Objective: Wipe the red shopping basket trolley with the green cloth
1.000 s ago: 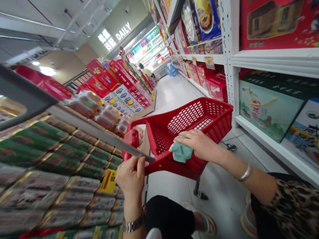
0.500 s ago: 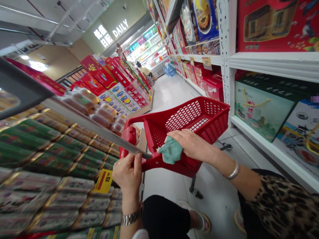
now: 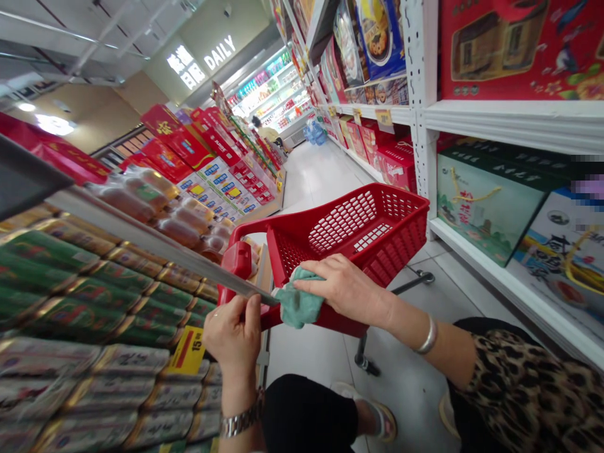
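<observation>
A red plastic shopping cart (image 3: pixel 358 236) with a perforated basket stands in the aisle, its frame running towards me. My right hand (image 3: pixel 344 289) presses a crumpled teal cloth (image 3: pixel 297 301) onto the cart's red rim. My left hand (image 3: pixel 233 336) is curled around the red cart handle (image 3: pixel 238 264) near the handle's end, right next to a metal shelf edge (image 3: pixel 160 248). The basket holds nothing that I can see. Part of the cart's underside is hidden behind my hands.
Rows of green and silver packaged goods (image 3: pixel 89 308) fill the shelf at left, with a yellow price tag (image 3: pixel 189 350). White shelving (image 3: pixel 504 113) with boxed gifts stands at right. Down the tiled aisle, a person (image 3: pixel 264 129) stands near lit refrigerated cases (image 3: pixel 268 94).
My right hand and the teal cloth have slid along the cart's rim towards my left hand. The whole view has drifted slightly, and the cart sits a little further left.
</observation>
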